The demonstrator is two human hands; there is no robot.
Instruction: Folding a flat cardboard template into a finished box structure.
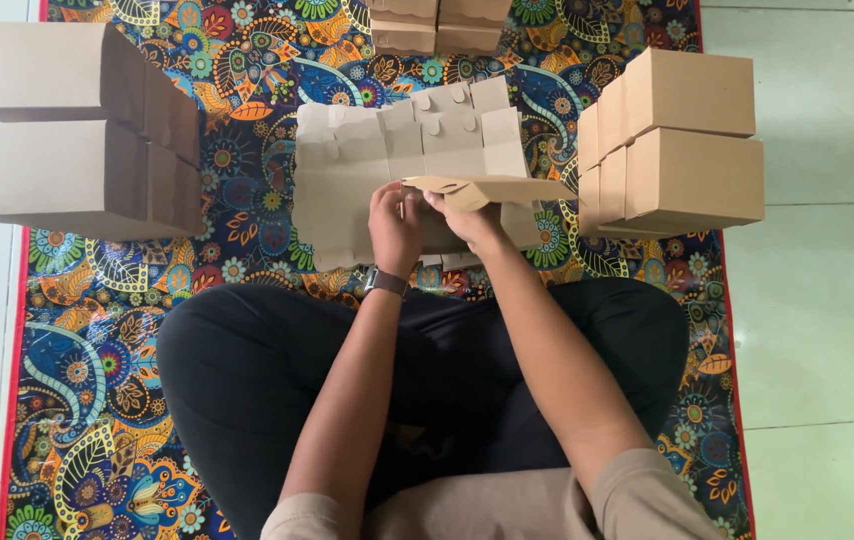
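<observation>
Both hands are working at the near edge of a flat cardboard blank, just past the person's crossed legs in dark trousers (427,370). Left hand (394,225), with a watch (386,283) at the wrist, is curling its fingers over the cardboard and pressing down on it; right hand (472,218) is gripping a folded flap (492,188) that is rising off the sheet and tilting toward the right. Whether the left fingers are actually pinching an edge or only pushing on it, I cannot tell.

That die-cut cardboard blank (407,160) is lying on the patterned mat (247,240), directly in front of the knees, apparently on top of more sheets of the same cut. It is looking light and thin, stiff across its panels but ready to bend along the scored lines. The small tabs along its far edge are likely to crease or tear if pulled, so the safer hold is probably on the broad panels close to a fold.

Further out, folded boxes are standing in stacks: a left stack of boxes (77,125) on the mat's edge, a right stack of boxes (682,140) beside the blank, and a far stack of boxes (437,25) at the top. Pale floor tiles (817,300) are surrounding the mat.
</observation>
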